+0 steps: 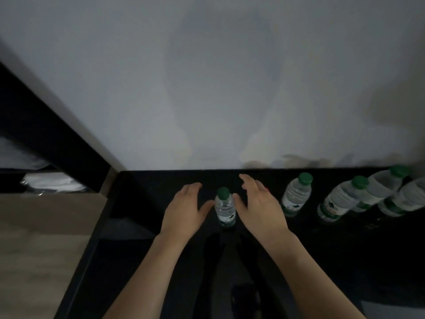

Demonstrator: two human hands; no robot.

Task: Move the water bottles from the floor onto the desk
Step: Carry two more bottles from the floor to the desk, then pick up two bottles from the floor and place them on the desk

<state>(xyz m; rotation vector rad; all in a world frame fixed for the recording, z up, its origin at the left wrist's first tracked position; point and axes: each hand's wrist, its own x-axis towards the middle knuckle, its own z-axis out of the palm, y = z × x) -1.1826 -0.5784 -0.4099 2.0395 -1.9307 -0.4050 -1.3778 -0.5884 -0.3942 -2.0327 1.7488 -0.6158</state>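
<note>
Black desk (147, 203): 4 bottles (296, 195) stand right of the hands (224, 208).

Two bare forearms, no sleeves.
Left hand (184, 208) and right hand (257, 206): no gloves, rings, watch or wrist straps visible. Forearms uncovered from the wrists down to the bottom edge of the view. Fingernails too blurred to judge.

— What stands between the hands?
— A green-capped water bottle (225, 207), upright on the black tabletop (142, 203); the left hand (186, 209) and right hand (258, 207) flank it, fingers spread.
— And the others?
— More bottles (296, 195) line the tabletop's right side, by the wall (207, 77).
</note>
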